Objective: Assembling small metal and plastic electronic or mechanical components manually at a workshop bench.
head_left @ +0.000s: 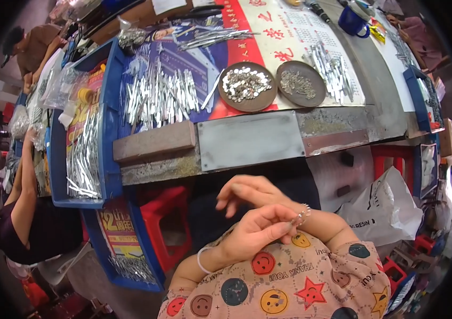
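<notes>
My hands are held over my lap, below the workbench edge. My left hand (252, 233) comes in from the lower left with a thin white band on its wrist. Its fingertips pinch a small silvery bracelet (303, 213) that sits on my right wrist. My right hand (247, 192) reaches in from the right, just above the left one. It holds nothing, and its fingers are spread and slightly curled. A patterned top with round faces and stars (289, 282) covers my lap.
On the workbench lie a grey metal plate (250, 139), a wooden block (154, 141), two round brown dishes of small metal parts (247, 86) (300, 83) and piles of metal strips (156, 95). A blue tray of strips (85, 159), red stools, a white bag (383, 210) and a person at left (23, 212) surround me.
</notes>
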The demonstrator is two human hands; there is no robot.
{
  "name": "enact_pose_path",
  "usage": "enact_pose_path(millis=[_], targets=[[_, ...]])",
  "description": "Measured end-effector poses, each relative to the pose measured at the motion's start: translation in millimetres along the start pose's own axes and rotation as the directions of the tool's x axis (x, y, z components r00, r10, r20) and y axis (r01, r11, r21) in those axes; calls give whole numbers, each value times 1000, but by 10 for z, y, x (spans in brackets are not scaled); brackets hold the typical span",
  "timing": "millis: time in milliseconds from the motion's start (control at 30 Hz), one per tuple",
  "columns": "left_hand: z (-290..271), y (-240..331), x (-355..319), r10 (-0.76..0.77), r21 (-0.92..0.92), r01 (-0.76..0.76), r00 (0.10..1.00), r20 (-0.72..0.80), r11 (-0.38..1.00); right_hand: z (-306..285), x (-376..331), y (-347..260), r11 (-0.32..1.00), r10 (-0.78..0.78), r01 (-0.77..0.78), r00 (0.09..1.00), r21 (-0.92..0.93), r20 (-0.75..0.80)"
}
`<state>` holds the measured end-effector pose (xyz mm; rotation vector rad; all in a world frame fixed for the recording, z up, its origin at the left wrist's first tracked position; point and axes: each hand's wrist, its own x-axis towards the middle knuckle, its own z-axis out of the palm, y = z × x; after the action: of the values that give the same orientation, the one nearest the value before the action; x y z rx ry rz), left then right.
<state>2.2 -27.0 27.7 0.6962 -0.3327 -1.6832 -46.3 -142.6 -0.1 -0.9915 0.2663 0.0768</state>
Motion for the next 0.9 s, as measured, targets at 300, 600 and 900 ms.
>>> enact_pose_path(millis=[300, 600, 900], targets=[[-277, 262, 31, 304, -98, -327, 932, -196, 940, 95, -219, -88, 991, 134, -126, 963, 50, -234], [-632, 301, -166, 306, -142, -370, 890, -337, 918, -476, 7, -902, 120, -629, 69, 777, -990, -22], [-709, 218, -236, 290, -122, -349, 893, -345, 929, -788, 444, -943, -244, -519, -84, 853, -966, 57]])
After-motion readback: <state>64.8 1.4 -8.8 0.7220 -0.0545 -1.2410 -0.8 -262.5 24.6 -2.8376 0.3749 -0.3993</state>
